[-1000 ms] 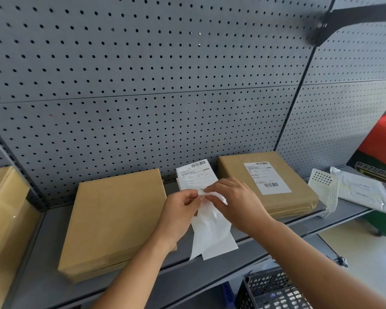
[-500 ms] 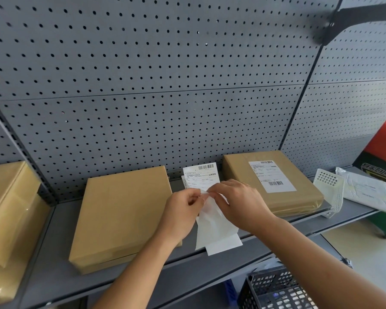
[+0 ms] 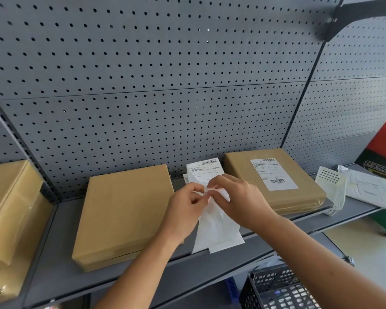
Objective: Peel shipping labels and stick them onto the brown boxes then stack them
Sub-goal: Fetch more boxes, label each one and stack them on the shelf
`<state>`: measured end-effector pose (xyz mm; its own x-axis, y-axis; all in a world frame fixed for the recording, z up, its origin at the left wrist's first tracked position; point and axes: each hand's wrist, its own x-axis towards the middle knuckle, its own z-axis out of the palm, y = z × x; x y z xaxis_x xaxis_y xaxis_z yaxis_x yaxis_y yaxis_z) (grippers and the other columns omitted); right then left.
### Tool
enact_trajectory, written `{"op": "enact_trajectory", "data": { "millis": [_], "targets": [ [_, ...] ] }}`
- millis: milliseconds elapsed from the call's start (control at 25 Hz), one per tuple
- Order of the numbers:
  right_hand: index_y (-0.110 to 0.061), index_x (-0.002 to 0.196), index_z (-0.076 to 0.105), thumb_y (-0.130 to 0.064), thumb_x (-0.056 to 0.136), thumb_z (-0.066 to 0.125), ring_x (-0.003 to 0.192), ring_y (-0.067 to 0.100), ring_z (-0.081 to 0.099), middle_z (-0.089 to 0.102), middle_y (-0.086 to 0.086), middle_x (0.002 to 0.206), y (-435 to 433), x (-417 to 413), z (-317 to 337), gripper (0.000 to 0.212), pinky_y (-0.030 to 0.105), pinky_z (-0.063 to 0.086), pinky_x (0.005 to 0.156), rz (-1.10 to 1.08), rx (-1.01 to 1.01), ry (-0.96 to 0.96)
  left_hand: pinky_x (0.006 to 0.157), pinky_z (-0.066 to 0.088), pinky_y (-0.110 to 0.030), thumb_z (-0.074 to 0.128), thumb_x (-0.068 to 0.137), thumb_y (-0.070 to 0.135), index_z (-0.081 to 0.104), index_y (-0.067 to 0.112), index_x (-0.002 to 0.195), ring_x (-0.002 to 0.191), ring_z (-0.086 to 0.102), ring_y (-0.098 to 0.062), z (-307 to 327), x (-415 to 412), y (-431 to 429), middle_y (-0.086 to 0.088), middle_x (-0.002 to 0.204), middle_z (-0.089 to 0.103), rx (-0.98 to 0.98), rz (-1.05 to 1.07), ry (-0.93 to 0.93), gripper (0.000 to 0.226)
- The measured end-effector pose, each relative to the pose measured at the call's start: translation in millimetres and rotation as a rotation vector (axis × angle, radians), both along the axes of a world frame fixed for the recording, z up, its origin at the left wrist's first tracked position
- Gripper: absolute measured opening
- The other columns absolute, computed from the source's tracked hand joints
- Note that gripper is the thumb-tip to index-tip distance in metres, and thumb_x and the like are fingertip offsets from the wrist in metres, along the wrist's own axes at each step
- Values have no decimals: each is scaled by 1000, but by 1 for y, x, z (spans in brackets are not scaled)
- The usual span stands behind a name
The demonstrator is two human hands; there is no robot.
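Observation:
A white shipping label (image 3: 206, 172) with a barcode is held above the grey shelf (image 3: 58, 270), between two brown boxes. My left hand (image 3: 185, 208) and my right hand (image 3: 239, 199) both pinch it near its middle, fingertips close together. Its white backing paper (image 3: 216, 230) hangs down below my hands. To the left of my hands lies a plain brown box (image 3: 125, 210) without a label. To the right lies a brown box (image 3: 274, 181) with a label (image 3: 273, 173) stuck on top.
More brown boxes (image 3: 9, 219) are stacked at the far left behind a shelf post. A white perforated piece (image 3: 331, 188) and a white bag (image 3: 370, 188) lie at the right. A black crate (image 3: 276, 288) sits below the shelf. A pegboard wall (image 3: 165, 85) backs the shelf.
The label's printed end stands a bit freer above my fingers and the backing hangs longer below. Both hands stay pinched on it at nearly the same spot.

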<state>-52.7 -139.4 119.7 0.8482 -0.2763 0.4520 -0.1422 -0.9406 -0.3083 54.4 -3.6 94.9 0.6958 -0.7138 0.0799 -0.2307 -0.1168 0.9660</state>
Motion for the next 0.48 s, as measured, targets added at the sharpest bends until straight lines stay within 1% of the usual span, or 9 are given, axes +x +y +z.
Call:
{"op": "enact_trajectory", "data": {
  "millis": [80, 160, 200, 280, 320, 360, 400, 480],
  "targets": [
    [-32, 101, 64, -42, 96, 57, 79, 10, 68, 69, -17, 101, 0, 1, 1, 14, 32, 55, 62, 2, 5, -3, 60, 39, -23, 69, 97, 29, 69, 18, 103, 57, 51, -6, -1, 0, 0, 4, 65, 72, -16, 3, 8, 12],
    [-32, 98, 67, -40, 96, 58, 77, 10, 66, 70, -16, 98, -1, 3, 1, 12, 29, 52, 59, -12, -27, -6, 59, 39, -17, 69, 97, 26, 73, 17, 103, 57, 54, -1, -1, 1, 0, 9, 67, 73, -32, 1, 12, 11],
    [-31, 97, 67, -38, 96, 59, 76, 10, 65, 70, -15, 96, -1, 4, 0, 11, 27, 48, 56, -21, -56, -10, 59, 41, -14, 68, 97, 24, 74, 17, 103, 59, 58, 1, 0, 1, 0, 9, 72, 76, -32, -2, 8, 11],
    [-28, 94, 69, -32, 96, 60, 75, 13, 64, 70, -12, 89, -1, 6, -1, 10, 25, 41, 53, -31, -121, -22, 67, 50, -17, 68, 98, 23, 77, 16, 102, 73, 70, -2, 1, 2, 0, 7, 85, 80, -35, 1, -1, 13],
    [-26, 93, 69, -30, 96, 59, 75, 14, 64, 70, -10, 87, -1, 7, -2, 10, 25, 40, 52, -34, -140, -21, 71, 53, -19, 68, 98, 22, 78, 16, 102, 80, 73, -5, 1, 3, 0, 6, 89, 81, -37, 3, -2, 13],
    [-24, 92, 68, -28, 96, 58, 74, 16, 64, 70, -9, 85, 0, 8, -3, 12, 25, 39, 52, -40, -144, -18, 73, 54, -19, 68, 98, 23, 79, 16, 102, 83, 74, -6, 2, 4, 1, 6, 90, 81, -40, 6, 1, 13],
    [-22, 92, 67, -27, 96, 56, 74, 18, 64, 69, -8, 84, 0, 9, -3, 13, 26, 41, 52, -49, -140, -19, 71, 52, -17, 68, 98, 23, 79, 17, 101, 81, 73, -5, 2, 4, 1, 6, 90, 81, -40, 15, 4, 13],
    [-21, 94, 66, -25, 97, 54, 75, 19, 64, 70, -8, 87, -1, 13, -4, 12, 32, 49, 53, -68, -83, -22, 68, 49, -16, 67, 97, 22, 78, 19, 100, 76, 69, -6, 2, 5, 1, 4, 86, 80, -32, 37, 9, 12]
  ]
}}
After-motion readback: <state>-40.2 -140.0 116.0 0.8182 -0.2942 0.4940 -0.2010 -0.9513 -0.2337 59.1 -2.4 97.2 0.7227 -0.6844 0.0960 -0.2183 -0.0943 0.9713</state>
